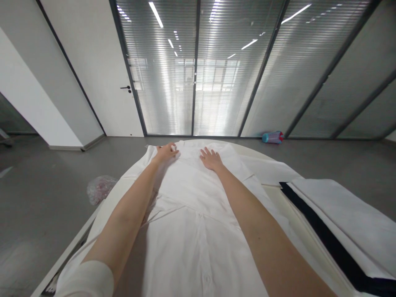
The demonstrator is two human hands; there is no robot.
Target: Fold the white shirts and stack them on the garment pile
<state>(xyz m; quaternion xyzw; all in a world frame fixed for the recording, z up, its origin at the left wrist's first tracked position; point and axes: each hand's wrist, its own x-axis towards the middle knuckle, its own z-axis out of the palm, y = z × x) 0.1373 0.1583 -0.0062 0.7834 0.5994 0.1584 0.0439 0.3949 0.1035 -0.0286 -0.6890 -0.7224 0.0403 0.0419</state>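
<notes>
Your left hand (166,152): fingers bunched, narrow pinch on far edge of white button-front shirt (188,198). Right hand (211,159): open wide, fingers spread, palm down on shirt, holding nothing. Shirt lies lengthwise on white table (107,202). Folded white cloth (340,210) with black band (328,235) right of shirt; crumpled clear plastic bag (100,189) on floor left of shirt.

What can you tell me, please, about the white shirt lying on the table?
The white shirt lies spread out flat, its matt, thin-looking cloth mostly smooth, with seams crossing it. One small button shows near the bottom of the view. It rests on a pale, rounded table, reaching close to the far edge. The left hand gathers cloth near the shirt's far end, while the right hand lies flat on it with fingers spread.
</notes>
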